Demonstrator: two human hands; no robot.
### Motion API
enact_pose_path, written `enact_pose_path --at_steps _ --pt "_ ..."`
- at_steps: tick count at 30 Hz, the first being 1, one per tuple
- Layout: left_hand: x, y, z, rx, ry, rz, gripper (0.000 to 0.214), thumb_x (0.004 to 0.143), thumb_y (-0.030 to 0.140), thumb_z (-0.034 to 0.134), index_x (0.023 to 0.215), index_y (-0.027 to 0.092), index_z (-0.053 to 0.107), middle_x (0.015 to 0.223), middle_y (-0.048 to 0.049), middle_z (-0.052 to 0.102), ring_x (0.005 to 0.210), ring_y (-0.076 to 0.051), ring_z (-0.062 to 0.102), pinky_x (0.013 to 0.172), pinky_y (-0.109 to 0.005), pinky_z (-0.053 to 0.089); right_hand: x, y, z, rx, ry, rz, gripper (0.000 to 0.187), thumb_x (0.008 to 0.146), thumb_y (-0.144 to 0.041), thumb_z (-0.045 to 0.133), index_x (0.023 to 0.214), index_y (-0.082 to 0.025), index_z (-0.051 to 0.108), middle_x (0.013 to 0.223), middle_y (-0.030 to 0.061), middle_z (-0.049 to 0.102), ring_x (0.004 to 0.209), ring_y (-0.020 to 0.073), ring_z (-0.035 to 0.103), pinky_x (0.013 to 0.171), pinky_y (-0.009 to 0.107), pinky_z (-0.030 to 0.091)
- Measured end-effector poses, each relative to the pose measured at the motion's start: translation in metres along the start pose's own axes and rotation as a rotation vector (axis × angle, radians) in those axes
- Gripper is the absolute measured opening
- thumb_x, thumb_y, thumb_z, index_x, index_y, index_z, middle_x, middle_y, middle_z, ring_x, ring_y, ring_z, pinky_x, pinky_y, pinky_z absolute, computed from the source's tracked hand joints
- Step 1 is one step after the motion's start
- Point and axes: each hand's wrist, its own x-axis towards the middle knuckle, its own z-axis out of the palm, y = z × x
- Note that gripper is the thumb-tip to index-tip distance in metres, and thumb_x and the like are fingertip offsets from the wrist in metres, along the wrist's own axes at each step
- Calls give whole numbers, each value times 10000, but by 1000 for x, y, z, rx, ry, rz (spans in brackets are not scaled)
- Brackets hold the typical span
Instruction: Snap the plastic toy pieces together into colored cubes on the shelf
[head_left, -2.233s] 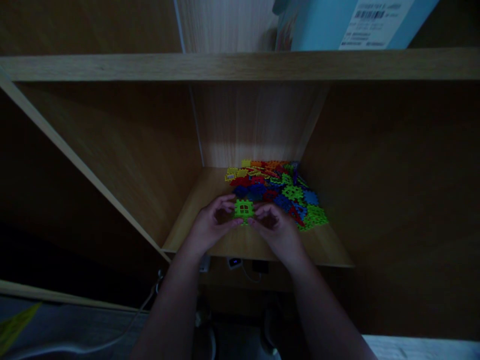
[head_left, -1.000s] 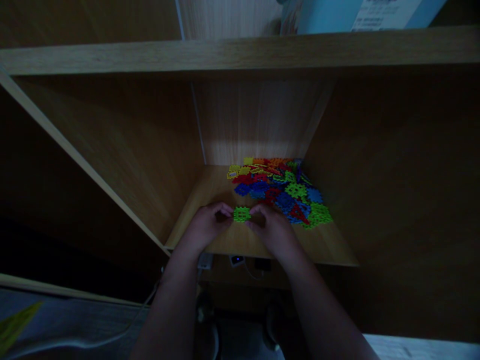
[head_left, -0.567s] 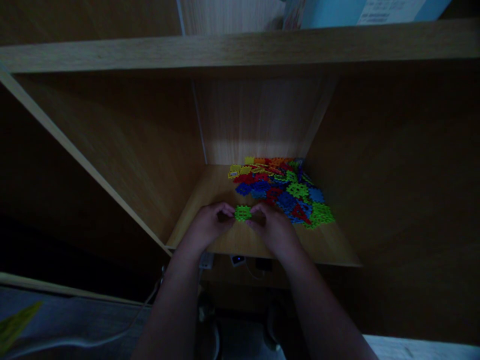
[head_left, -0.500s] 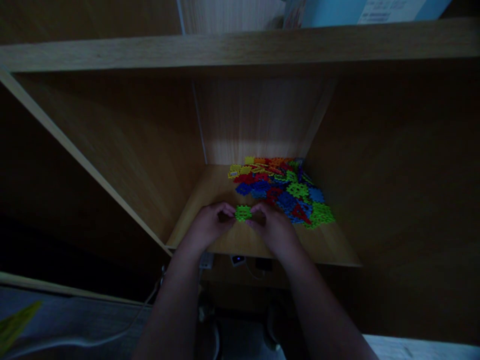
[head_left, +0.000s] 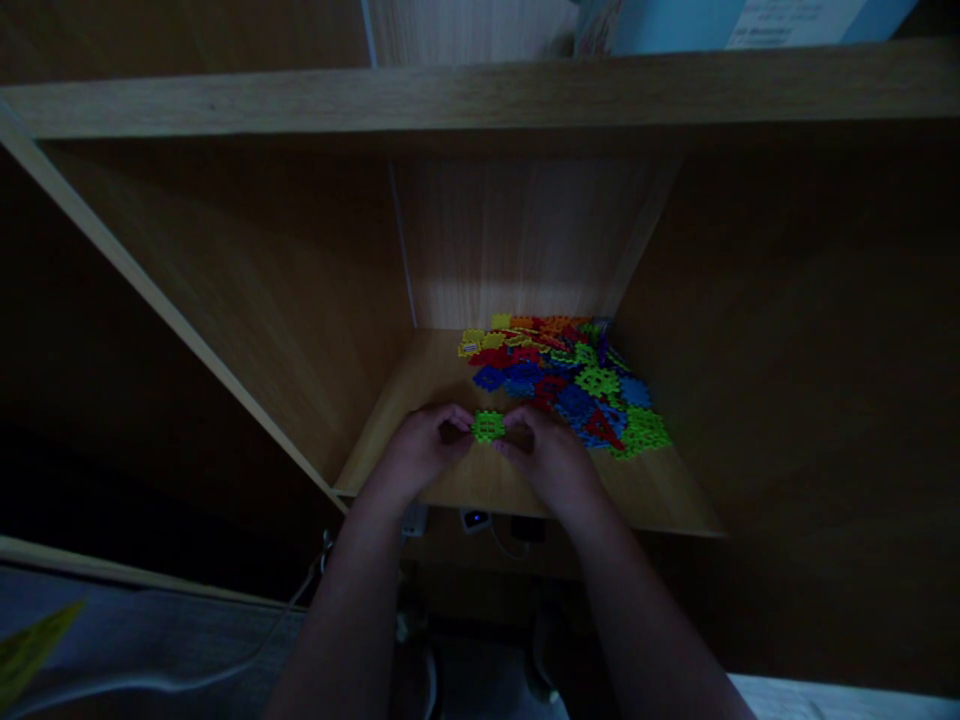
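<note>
Between my two hands is a green square building piece point(head_left: 488, 426) with notched edges and small window-like openings. My left hand point(head_left: 429, 447) pinches its left edge between thumb and fingers. On the opposite edge, my right hand point(head_left: 545, 448) pinches it the same way. The piece is held over the front part of the wooden shelf board point(head_left: 457, 485). Just behind and to the right of my hands lies a loose pile of interlocking plastic pieces point(head_left: 576, 399) in red, blue, green, yellow and orange.
Wooden side walls enclose the compartment, and an upper shelf edge point(head_left: 480, 95) crosses above it. A blue box point(head_left: 675, 25) stands on that upper shelf. Below the board are a small device with a lit spot point(head_left: 475, 520) and a cable. A pale cord point(head_left: 247, 655) runs at lower left.
The view has shifted very slightly. Both hands keep their pinch on the green piece, and the pile looks the same.
</note>
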Motion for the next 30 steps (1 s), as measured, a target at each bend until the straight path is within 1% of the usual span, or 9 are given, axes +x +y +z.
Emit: enact_pose_path --at_steps 5,8,12,14,16,18,22,25,30 --pt "1 -2 0 -16 -13 -1 132 898 210 720 1019 236 764 1004 -20 806 944 -208 754 898 -344 576 -1 -3 0 -23 12 -17 229 900 -231 825 1078 -258 683 1109 58 780 1083 292 717 966 446 550" --pt "1 -2 -1 -11 -15 -12 136 889 223 730 1021 234 763 1003 -18 808 942 -207 754 901 -342 577 -3 -7 -7 -69 36 -55 182 929 -251 803 1070 -242 688 1116 62 778 1096 295 703 983 437 539" --pt "1 -1 -2 -3 -4 -25 135 895 244 725 1026 234 762 1007 -15 807 931 -203 750 905 -342 577 -8 -3 -36 -215 135 -70 108 1028 -316 674 1053 -222 719 1081 84 785 1055 304 700 968 436 530" --pt "1 0 -2 4 0 -26 134 896 248 724 1023 235 762 1006 -17 806 935 -207 748 898 -342 577 -13 10 -58 -340 224 1 196 1068 -280 565 1060 -197 742 1050 118 785 1009 303 709 935 425 531" --pt "1 0 -2 11 0 -22 137 891 246 726 1022 237 766 1012 -17 807 951 -211 750 911 -344 575 -18 27 -78 -539 289 130 282 1073 -238 488 1067 -158 758 1038 166 778 938 312 711 889 434 528" --pt "1 1 -3 16 -2 -21 140 883 243 732 1018 239 771 1011 -15 810 957 -212 753 927 -346 573 -23 45 -92 -684 282 225 317 1054 -190 458 1118 -109 757 1023 203 770 951 338 709 888 451 524" --pt "1 4 -3 4 -7 -28 142 884 255 733 1018 236 774 1000 -13 810 947 -210 752 918 -342 574 -28 66 -95 -733 165 236 411 938 -12 454 1222 -73 744 1153 213 774 1082 332 716 964 427 524" --pt "0 5 -4 4 -9 -25 143 890 267 731 1023 238 775 999 -12 808 946 -211 749 909 -341 570 -26 67 -91 -727 143 274 429 914 -4 479 1239 -78 749 1171 204 784 1083 326 733 968 417 528" --pt "0 3 -3 3 -25 -39 135 899 291 726 1017 247 774 1015 -15 808 952 -216 749 920 -352 566 -21 56 -96 -635 127 392 349 953 -93 535 1192 -138 785 1058 167 817 964 313 772 828 387 541"
